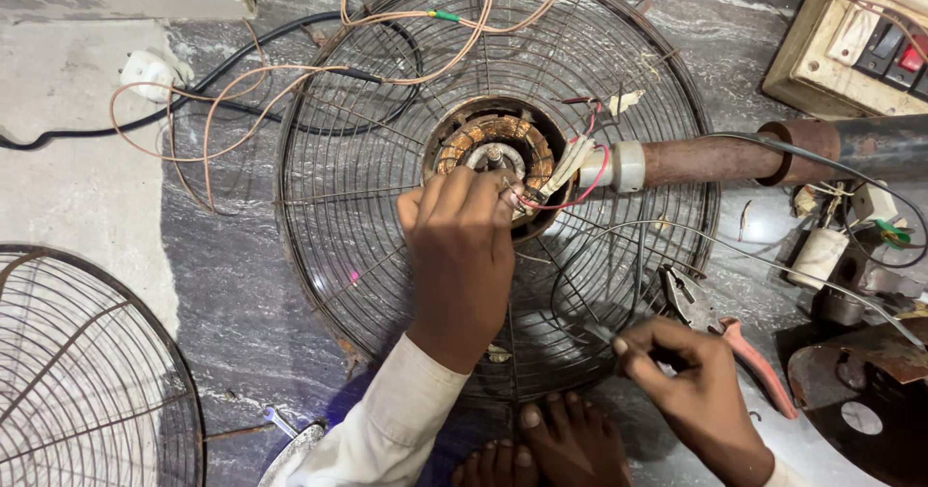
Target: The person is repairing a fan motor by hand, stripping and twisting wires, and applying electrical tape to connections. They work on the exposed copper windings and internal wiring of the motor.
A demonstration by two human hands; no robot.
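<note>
Left hand (462, 245) closed on wires at motor winding (493, 154) rim, fan guard (387, 255) centre; right hand (691, 376) pinches thin wire (580, 318), near pliers (720, 328); advice: keep wire taut, clear of guard bars, support leads close to winding; winding lies just above left fingertips.

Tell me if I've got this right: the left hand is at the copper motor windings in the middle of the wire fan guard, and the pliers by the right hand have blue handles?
Not quite: the head view shows the pliers have pinkish-red handles, not blue. The rest holds.
</note>
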